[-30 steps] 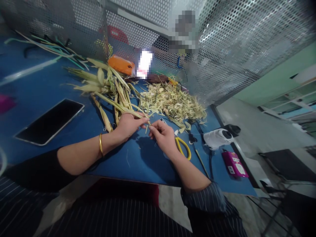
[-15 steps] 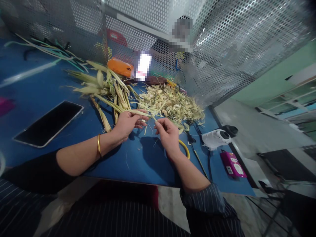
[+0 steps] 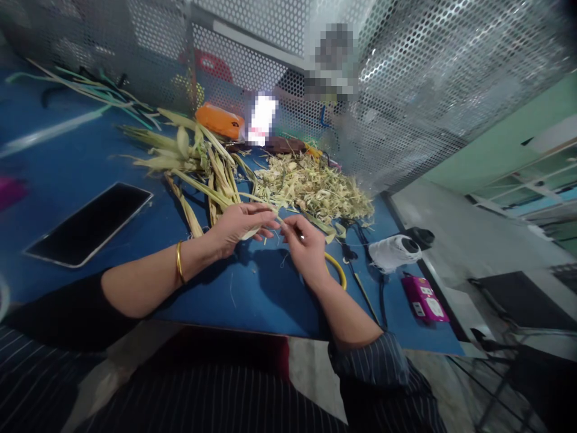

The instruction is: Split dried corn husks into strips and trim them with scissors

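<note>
My left hand (image 3: 246,227), with a gold bangle on its wrist, is closed on a pale green strip of corn husk (image 3: 279,220). The fingers and thumb of my right hand (image 3: 305,245) pinch the strip's other end. Only a short piece shows between the two hands; a paler part of it peeks out below my left fingers. Just behind my left hand lies a bundle of long dried corn husks (image 3: 223,174). A heap of shredded husk bits (image 3: 320,189) sits beyond my right hand.
On the blue table (image 3: 211,307) a phone (image 3: 90,225) lies at left. To the right are a white thread spool (image 3: 394,252), a purple box (image 3: 425,299), scissors-like black handles and a yellow ring (image 3: 337,270). An orange packet (image 3: 220,120) rests by the perforated metal screen (image 3: 252,66).
The husk strip stretched leftward over my left hand before; now most of it is hidden by my left fingers, with part hanging below them. My hands have come slightly closer together.
</note>
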Demonstrator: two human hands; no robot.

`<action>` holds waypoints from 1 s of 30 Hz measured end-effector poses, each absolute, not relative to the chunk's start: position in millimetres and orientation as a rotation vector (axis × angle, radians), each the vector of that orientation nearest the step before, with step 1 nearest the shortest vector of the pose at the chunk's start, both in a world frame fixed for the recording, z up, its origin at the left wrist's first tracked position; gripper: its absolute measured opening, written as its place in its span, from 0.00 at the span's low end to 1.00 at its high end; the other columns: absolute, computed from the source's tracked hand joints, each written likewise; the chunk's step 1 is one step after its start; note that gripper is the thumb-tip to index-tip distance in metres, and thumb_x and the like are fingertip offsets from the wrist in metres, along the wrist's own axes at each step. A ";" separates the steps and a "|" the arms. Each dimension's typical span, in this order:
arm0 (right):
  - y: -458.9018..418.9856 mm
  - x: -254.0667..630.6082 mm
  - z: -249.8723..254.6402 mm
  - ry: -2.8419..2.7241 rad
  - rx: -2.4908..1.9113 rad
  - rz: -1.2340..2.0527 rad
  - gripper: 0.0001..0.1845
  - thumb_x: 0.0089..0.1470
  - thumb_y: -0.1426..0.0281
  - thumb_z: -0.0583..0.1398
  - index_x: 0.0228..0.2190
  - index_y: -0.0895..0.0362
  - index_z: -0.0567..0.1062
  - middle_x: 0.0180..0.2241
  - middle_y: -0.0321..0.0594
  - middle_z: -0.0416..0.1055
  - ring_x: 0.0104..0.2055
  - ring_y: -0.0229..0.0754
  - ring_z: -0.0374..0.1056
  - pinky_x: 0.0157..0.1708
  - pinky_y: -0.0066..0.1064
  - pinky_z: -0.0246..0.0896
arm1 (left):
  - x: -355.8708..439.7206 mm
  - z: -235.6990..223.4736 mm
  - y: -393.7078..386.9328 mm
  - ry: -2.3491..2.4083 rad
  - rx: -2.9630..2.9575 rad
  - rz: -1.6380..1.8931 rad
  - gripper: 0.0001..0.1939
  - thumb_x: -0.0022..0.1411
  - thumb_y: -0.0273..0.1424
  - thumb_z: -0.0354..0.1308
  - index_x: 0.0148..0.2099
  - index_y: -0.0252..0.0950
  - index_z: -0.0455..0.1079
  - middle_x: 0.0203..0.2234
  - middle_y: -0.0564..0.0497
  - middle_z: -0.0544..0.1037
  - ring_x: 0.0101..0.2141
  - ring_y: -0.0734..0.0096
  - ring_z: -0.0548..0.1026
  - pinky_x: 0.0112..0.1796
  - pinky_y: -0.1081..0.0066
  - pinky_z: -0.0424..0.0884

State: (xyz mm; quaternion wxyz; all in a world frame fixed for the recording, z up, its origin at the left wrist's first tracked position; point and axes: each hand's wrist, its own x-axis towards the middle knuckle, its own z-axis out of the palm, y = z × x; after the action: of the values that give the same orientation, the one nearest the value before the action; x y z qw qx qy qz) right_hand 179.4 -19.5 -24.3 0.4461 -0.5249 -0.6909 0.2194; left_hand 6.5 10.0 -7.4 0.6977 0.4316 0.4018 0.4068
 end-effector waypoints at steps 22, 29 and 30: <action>-25.7 177.3 -17.5 -1.925 -1.304 0.487 0.10 0.61 0.65 0.55 0.30 0.55 0.72 0.22 0.33 0.69 0.23 0.34 0.61 0.28 0.26 0.55 | 8.2 -13.3 15.7 1.001 0.760 0.967 0.11 0.54 0.34 0.67 0.38 0.31 0.77 0.37 0.44 0.82 0.23 0.81 0.74 0.20 0.82 0.64; -26.4 181.6 -10.9 -1.756 -1.292 0.793 0.18 0.59 0.57 0.56 0.24 0.55 0.72 0.20 0.33 0.68 0.24 0.35 0.63 0.29 0.28 0.58 | 8.9 -9.5 14.4 1.051 0.766 1.035 0.09 0.54 0.33 0.67 0.33 0.31 0.77 0.33 0.46 0.82 0.21 0.83 0.72 0.20 0.82 0.63; -24.7 184.2 -9.4 -1.703 -1.266 0.812 0.19 0.60 0.56 0.55 0.27 0.55 0.75 0.23 0.35 0.71 0.27 0.37 0.66 0.32 0.29 0.60 | 8.8 -8.7 14.4 1.050 0.763 1.030 0.09 0.54 0.33 0.67 0.33 0.31 0.77 0.33 0.45 0.82 0.21 0.83 0.72 0.19 0.82 0.63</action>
State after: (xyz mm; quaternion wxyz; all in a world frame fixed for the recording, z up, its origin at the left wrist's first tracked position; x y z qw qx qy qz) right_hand 184.2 -24.7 -9.4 0.4210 -0.5055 -0.6799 0.3240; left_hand 8.8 14.4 -8.7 0.6760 0.3393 0.4672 0.4580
